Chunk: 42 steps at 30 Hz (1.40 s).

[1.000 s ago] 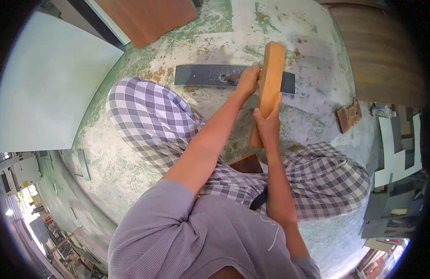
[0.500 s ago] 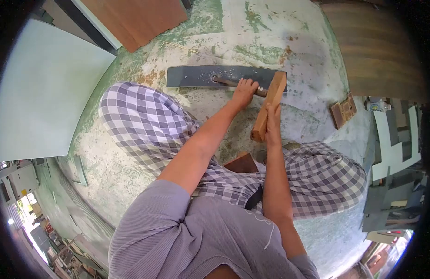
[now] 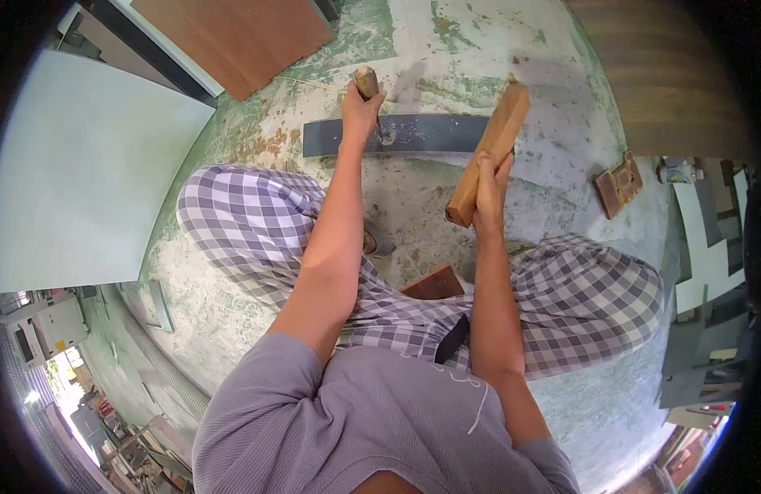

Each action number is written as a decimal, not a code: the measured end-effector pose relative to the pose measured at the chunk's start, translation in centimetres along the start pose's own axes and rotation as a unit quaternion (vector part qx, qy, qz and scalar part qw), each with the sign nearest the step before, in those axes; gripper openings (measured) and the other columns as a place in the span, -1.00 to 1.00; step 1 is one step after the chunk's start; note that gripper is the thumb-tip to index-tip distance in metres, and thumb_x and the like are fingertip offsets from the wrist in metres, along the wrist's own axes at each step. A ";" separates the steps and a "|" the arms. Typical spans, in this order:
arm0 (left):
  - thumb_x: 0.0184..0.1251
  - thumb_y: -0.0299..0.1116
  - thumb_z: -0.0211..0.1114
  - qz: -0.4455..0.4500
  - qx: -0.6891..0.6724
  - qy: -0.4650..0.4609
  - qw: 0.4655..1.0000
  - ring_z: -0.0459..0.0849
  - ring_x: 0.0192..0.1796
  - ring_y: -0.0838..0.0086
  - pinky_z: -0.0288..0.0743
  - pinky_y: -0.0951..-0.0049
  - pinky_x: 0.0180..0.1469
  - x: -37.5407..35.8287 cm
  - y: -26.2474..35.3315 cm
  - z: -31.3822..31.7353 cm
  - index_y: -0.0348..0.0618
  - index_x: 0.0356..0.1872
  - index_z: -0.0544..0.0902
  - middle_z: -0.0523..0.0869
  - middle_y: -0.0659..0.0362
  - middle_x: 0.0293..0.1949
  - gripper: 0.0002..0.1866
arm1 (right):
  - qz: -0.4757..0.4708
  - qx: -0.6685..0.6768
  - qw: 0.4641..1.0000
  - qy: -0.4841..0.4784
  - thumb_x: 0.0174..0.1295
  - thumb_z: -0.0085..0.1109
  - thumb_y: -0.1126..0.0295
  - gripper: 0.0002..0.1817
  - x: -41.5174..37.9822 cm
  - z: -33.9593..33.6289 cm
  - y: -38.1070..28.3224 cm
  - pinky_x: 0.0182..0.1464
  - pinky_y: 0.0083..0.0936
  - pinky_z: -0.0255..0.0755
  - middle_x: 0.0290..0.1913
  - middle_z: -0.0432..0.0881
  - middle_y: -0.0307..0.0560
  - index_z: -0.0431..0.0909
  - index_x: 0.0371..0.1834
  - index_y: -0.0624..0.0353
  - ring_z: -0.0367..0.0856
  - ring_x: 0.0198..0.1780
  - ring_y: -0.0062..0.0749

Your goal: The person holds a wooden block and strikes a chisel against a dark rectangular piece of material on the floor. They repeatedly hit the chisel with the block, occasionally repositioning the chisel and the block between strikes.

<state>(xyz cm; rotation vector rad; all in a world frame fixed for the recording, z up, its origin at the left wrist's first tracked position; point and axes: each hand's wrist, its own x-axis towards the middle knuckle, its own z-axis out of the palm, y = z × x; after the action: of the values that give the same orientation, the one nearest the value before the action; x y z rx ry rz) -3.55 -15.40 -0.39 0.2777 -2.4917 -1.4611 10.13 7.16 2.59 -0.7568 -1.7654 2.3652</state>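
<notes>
My left hand (image 3: 361,119) is closed round a chisel (image 3: 366,84) with a pale wooden handle, held nearly upright. Its thin blade reaches down to a rough, chipped spot on a long dark board (image 3: 438,132) lying on the floor. In my right hand (image 3: 490,189) is a thick, squared wooden block (image 3: 497,132), gripped near its lower end and slanting up to the right. The block's upper end hangs over the right end of the board, apart from the chisel. Pale chips are scattered on the board.
A small wooden block (image 3: 434,282) lies between my knees. Another brown wooden piece (image 3: 618,186) is on the floor at right, near a large brown panel (image 3: 677,82). At left stand a pale panel (image 3: 92,173) and a reddish-brown board (image 3: 240,37). A ribbed hose (image 3: 162,354) runs lower left.
My left hand has moved left and up, bringing the chisel from lying low and slanted to nearly upright. The wooden block in my right hand has shifted slightly up and right.
</notes>
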 end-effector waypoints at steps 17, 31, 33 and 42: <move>0.07 -0.32 0.37 0.003 -0.055 -0.060 0.997 0.67 -0.11 0.24 0.49 0.34 -0.07 -2.1 -1.6 0.2 -0.22 0.07 0.45 0.68 -0.04 -0.18 -0.49 | -0.064 -0.222 0.971 -0.058 0.21 0.15 0.19 -0.07 -3.8 2.9 -4.2 0.22 -0.26 0.32 0.29 0.33 0.29 -0.24 0.53 0.09 0.44 0.23 -0.01; 0.06 -0.37 0.41 0.051 -0.103 -0.104 0.988 0.65 -0.09 0.38 0.50 0.42 -0.05 -2.9 0.2 0.5 -0.19 0.14 0.42 0.68 0.06 -0.11 -0.43 | -0.167 -0.401 0.878 -0.199 0.02 0.25 0.31 -0.04 -5.6 4.6 -5.4 0.14 -0.18 0.39 0.13 0.48 0.26 -0.08 0.51 -0.11 0.48 0.17 0.11; 0.07 -0.40 0.39 0.046 -0.115 -0.106 0.987 0.65 -0.15 0.38 0.51 0.41 -0.08 -1.7 -3.1 1.6 -0.19 0.15 0.41 0.68 0.06 -0.16 -0.43 | -0.195 -0.367 0.892 -0.179 0.02 0.25 0.36 -0.05 -5.8 5.1 -7.5 0.16 -0.22 0.39 0.20 0.45 0.26 -0.06 0.51 -0.09 0.48 0.20 0.06; 0.08 -0.38 0.37 0.058 -0.114 -0.095 0.987 0.66 -0.21 0.42 0.51 0.39 -0.14 -3.1 -0.5 1.6 -0.22 -0.04 0.48 0.70 0.06 -0.26 -0.59 | -0.126 -0.402 0.881 -0.213 0.04 0.23 0.32 -0.05 -4.1 3.9 -3.5 0.18 -0.25 0.37 0.24 0.44 0.20 -0.08 0.52 -0.07 0.47 0.22 0.02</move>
<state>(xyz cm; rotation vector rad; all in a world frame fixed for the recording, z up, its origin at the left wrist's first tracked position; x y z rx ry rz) -1.04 -13.39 -1.93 -0.0509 -2.4017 -1.7776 11.20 3.38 7.93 0.0024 -2.8669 1.6515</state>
